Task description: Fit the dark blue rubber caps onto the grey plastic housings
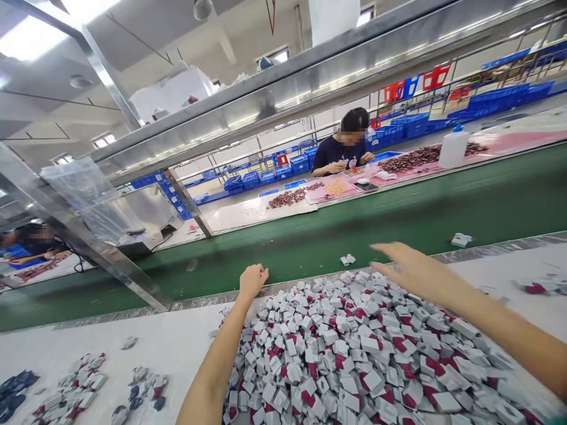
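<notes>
Many small pale grey and dark red pieces [328, 348] lie in one large pile on the white desk [177, 333]. The left hand [253, 280] is at the far edge of this pile, with its fingers curled; how closed it is, or whether it has something, I cannot tell. The right hand [401, 262], somewhat blurred, is open with fingers extended, and no piece is visible in it. Near its fingertips, one white piece [348, 260] lies on the green belt [301, 245].

At one o'clock now, a person [328, 152] is seen, head bowed; at two, a white bottle [452, 150] is flanked by maroon pieces [411, 159]; at nine, clear plastic [84, 192] is draped.
</notes>
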Demonstrator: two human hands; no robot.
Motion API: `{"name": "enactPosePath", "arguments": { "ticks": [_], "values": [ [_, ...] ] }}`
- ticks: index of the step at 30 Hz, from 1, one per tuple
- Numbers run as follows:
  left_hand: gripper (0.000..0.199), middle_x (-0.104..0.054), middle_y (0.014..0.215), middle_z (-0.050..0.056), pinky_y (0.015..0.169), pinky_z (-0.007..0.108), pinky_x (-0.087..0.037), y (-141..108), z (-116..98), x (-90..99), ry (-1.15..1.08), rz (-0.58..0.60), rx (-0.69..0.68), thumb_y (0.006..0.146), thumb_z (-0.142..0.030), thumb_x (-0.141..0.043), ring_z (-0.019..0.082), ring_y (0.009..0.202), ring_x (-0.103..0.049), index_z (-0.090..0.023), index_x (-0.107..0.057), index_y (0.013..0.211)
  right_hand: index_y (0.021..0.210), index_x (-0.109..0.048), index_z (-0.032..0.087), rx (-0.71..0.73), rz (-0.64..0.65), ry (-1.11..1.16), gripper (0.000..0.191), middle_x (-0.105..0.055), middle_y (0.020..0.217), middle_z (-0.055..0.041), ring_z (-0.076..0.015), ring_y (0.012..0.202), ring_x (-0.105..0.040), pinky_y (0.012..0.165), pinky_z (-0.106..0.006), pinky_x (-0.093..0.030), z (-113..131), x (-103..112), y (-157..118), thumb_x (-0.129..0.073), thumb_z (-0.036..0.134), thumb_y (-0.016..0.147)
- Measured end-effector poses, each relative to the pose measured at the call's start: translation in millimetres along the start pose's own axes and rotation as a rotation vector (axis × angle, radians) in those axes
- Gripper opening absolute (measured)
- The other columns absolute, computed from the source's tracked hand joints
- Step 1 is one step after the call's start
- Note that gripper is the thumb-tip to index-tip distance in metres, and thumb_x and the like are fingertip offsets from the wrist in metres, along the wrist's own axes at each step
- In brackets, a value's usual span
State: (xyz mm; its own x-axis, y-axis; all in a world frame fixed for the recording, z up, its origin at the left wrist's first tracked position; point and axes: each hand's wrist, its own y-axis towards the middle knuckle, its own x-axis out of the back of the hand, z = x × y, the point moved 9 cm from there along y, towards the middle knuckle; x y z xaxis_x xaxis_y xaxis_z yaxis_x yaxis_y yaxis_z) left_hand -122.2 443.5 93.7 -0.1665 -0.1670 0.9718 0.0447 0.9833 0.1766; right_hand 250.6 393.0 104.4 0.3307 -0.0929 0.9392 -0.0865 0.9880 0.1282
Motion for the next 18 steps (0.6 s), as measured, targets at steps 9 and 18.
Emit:
{"name": "enactPosePath", "arguments": {
  "ticks": [9,18],
  "values": [
    [0.025,-0.064,0.130,0.005,0.113,0.039,-0.044,-136,-117,0.9,-0.153,0.146,-0.410,0.094,-0.030,-0.059,0.024,0.131,-0.052,-0.029,-0.070,0.116,0.115,-0.062,0.014,0.187,0.242,0.042,0.029,-0.063,0.111,-0.0082,-0.0190,0.095,-0.063,0.085,-0.040,-0.055,72,-81,96,-0.060,0.037,0.099],
    [0.053,-0.042,0.157,0.010,0.121,0.063,-0.025,-135,-101,10.0,-0.278,0.116,-0.280,0.102,-0.046,-0.037,0.029,0.149,-0.033,-0.026,-0.042,0.150,0.121,-0.066,0.019,0.787,0.250,0.233,0.032,-0.061,0.130,-0.0097,-0.0231,0.118,-0.059,0.103,-0.047,-0.048,154,-40,-41,-0.062,0.040,0.097]
  ]
}}
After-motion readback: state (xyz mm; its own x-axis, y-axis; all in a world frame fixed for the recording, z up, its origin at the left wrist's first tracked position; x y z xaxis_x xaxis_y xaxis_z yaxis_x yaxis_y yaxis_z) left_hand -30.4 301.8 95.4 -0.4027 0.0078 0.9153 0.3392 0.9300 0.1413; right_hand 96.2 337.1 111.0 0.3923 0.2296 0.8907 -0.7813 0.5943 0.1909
